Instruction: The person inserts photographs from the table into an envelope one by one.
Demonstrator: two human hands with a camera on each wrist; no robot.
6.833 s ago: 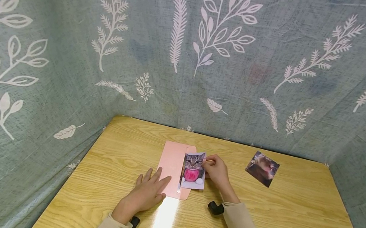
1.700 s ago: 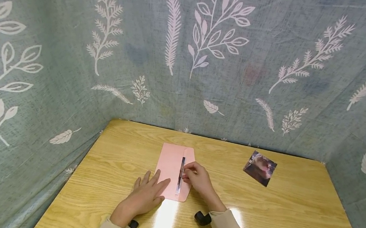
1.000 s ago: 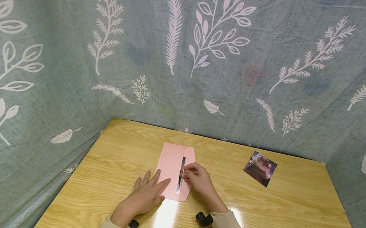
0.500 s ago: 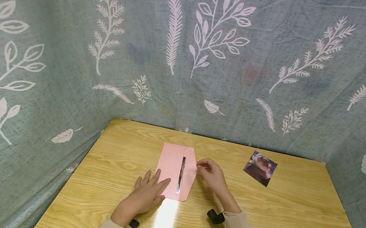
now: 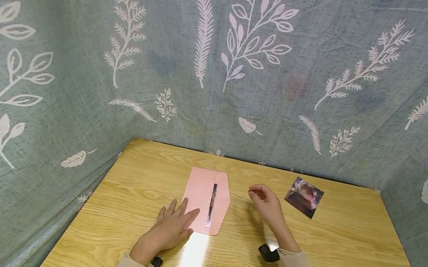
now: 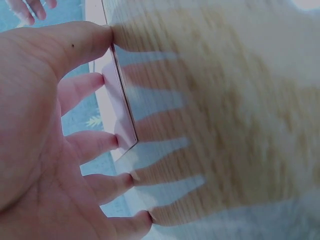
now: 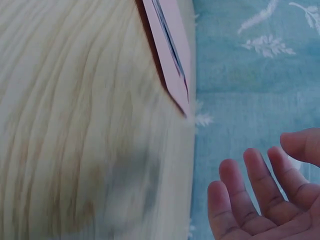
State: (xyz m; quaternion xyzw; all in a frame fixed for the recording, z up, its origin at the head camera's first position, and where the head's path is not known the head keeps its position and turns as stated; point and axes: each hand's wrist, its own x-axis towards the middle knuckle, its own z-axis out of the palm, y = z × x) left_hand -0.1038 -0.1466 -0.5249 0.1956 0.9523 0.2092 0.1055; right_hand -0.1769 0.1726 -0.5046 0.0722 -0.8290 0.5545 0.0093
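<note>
While the left hand (image 5: 166,230) lies with straight, spread fingers partly on the near left part of the pink envelope (image 5: 199,189), the right hand (image 5: 269,206) hovers between the envelope and a loose photo (image 5: 304,197), its fingers loosely bent and holding nothing. The envelope rests flat on the left half of the tabletop (image 5: 153,179), its flap (image 5: 223,203) unfolded to the right; in the slot beside it shows a narrow printed strip (image 5: 211,206). The photo lies askew to the right, near the far edge.

The step in hand seems to be steadying the envelope while the other hand is free. Light, even pressure from the left fingertips should suit it: pressing hard could pinch the slot together, and too little might let the paper slide. The slot is best left uncovered. A flat photo is likely to cling to smooth wood, so a corner or edge would be the better place to lift it without bending it.
</note>
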